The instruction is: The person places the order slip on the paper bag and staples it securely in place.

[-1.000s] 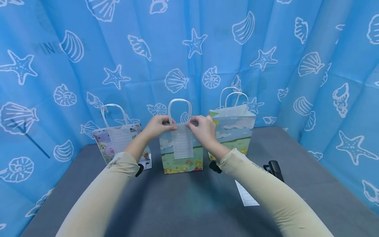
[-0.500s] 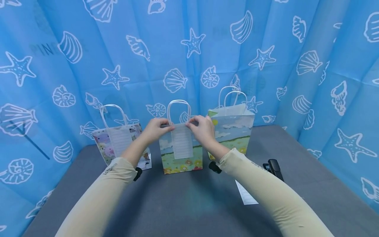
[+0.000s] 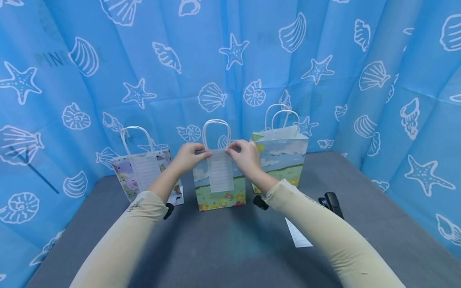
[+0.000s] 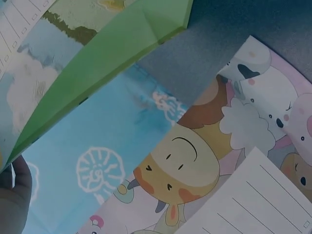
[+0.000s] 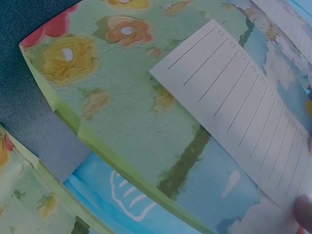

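Note:
A flowered paper bag (image 3: 219,202) with a white twisted handle (image 3: 216,121) stands upright in the middle of the head view. Against its front hangs a lined paper slip (image 3: 221,176), its top end by the bag's upper edge. My left hand (image 3: 188,157) pinches that edge left of the slip, thumb in front. On the other side my right hand (image 3: 245,155) pinches the edge at the slip's top right corner. Fingers behind the bag are mostly hidden. The right wrist view shows a thumb (image 5: 303,212) at the slip's end.
An animal-print bag (image 3: 122,172) bearing another lined slip (image 3: 145,172) stands at left. At right is a landscape-print bag (image 3: 284,160). A black stapler (image 3: 333,204) and a loose slip (image 3: 298,235) lie on the grey tabletop (image 3: 223,248), with a blue curtain (image 3: 230,72) behind.
Both hands stay on the middle bag's upper edge. The left hand has shifted very slightly left along it. The bags keep their places while the head view drifts a little.

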`<state>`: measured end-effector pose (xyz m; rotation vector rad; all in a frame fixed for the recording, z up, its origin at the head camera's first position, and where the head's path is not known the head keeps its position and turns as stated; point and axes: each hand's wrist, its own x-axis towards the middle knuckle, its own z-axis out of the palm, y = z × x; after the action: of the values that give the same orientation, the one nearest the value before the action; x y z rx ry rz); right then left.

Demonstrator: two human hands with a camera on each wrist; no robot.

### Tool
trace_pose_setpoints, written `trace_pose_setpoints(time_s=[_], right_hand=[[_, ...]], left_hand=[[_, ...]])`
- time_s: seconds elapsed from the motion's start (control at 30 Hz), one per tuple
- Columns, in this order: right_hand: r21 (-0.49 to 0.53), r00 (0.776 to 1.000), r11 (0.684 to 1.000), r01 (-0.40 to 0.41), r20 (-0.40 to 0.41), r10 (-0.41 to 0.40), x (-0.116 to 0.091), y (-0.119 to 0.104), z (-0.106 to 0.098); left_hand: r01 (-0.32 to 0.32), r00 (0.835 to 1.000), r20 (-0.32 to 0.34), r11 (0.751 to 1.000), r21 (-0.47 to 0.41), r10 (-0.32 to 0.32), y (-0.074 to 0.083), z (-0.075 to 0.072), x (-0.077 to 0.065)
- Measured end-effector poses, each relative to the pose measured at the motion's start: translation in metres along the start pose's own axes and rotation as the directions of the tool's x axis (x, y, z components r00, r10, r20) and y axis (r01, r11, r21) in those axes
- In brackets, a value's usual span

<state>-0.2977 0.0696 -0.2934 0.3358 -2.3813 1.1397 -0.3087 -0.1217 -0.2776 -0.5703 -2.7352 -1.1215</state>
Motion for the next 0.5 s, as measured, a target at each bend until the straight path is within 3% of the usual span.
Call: trace_pose_setpoints(time_s=[0.2,0.3,0.5], right_hand=[[0.082,0.997,0.996,0.047,0.058,-0.051,-0.011,0.012,-0.018],[0.114,0.990,0.986,0.119,0.063,-0.127,-0.026,0.022,-0.040],[0.050,0.976,0.975,0.215,0.026,-0.216,-0.057,0.048,-0.093]], left_hand=[[0.002,1.000,0.004,1.000,-0.020,-0.002,0.000,0.006,0.000],[-0.003,1.000,0.018,0.999,-0.041,0.004,0.001,0.007,0.000],[-0.018,1.000,0.009,0.998,-0.064,0.019,0.001,0.006,-0.003]])
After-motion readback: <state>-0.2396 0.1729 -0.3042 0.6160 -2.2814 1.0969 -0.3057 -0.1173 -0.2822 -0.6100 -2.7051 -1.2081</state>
